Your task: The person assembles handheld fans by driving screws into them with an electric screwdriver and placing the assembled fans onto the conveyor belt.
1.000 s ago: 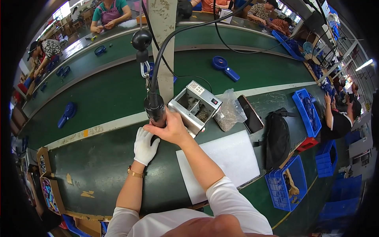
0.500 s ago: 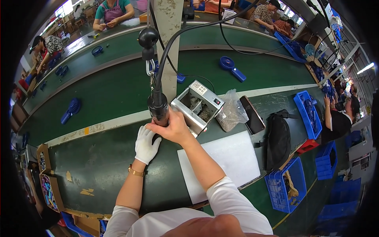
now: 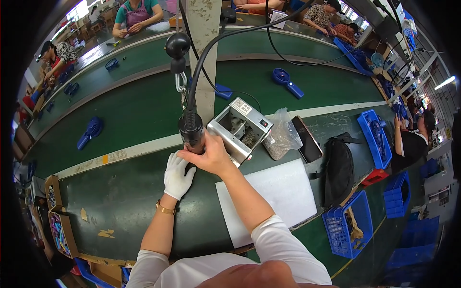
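My right hand (image 3: pixel 211 156) is bare and wrapped round a black corded electric screwdriver (image 3: pixel 192 129), held upright. The screwdriver hangs from a metal clip under a black ball (image 3: pixel 177 45). My left hand (image 3: pixel 178 177), in a white glove, lies low at the bench just beneath the tool. Its fingers are bent together under the right hand, and what they hold is hidden. Right beside the right hand stands a silver metal screw feeder (image 3: pixel 240 129) with small screws inside. A clear plastic bag (image 3: pixel 282 137) of small metal parts leans next to it.
A white foam sheet (image 3: pixel 273 197), a phone (image 3: pixel 307 139) and a black pouch (image 3: pixel 339 169) lie to the right. Blue handheld fans (image 3: pixel 288 83) ride the green belt (image 3: pixel 144 108) beyond a post (image 3: pixel 204 57). Boxes of small parts (image 3: pixel 60 233) stand left; co-workers sit around.
Fans on the near belt have shifted right, and a blue piece shows more from behind the post. On the far belt, fans have slid left. The screwdriver's top leans slightly left; my hands stay put.
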